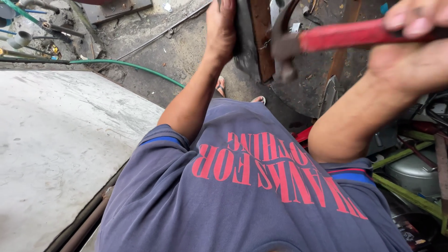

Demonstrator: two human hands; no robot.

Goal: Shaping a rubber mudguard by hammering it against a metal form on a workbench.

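Both hands work up at the top of the view, above the person's grey-blue T-shirt with red lettering. Left hand is raised with its fingers wrapped over the edge of a dark, flat metal piece, gripping it beside a brown wooden strip that runs upright next to it. Right hand is closed around the red handle of a pair of pliers, thumb and fingers curled over it; the grey metal head of the pliers points left and lies close to the wooden strip and the dark piece, though whether its tip touches either cannot be told from this angle.

Below the pliers sits a round, dark, rusty metal plate scattered with small scraps. Two toes in sandals show on the stained concrete floor just under the left forearm. A green hose crosses the floor from the left and curves toward the feet. To the left lies a large pale stone slab, with rusty pipes running along its lower edge. In the upper left corner are pipe fittings and tubing. On the right, beneath the right forearm, sits a jumble of yellow-green bars, a grey metal pot lid and dark cables.
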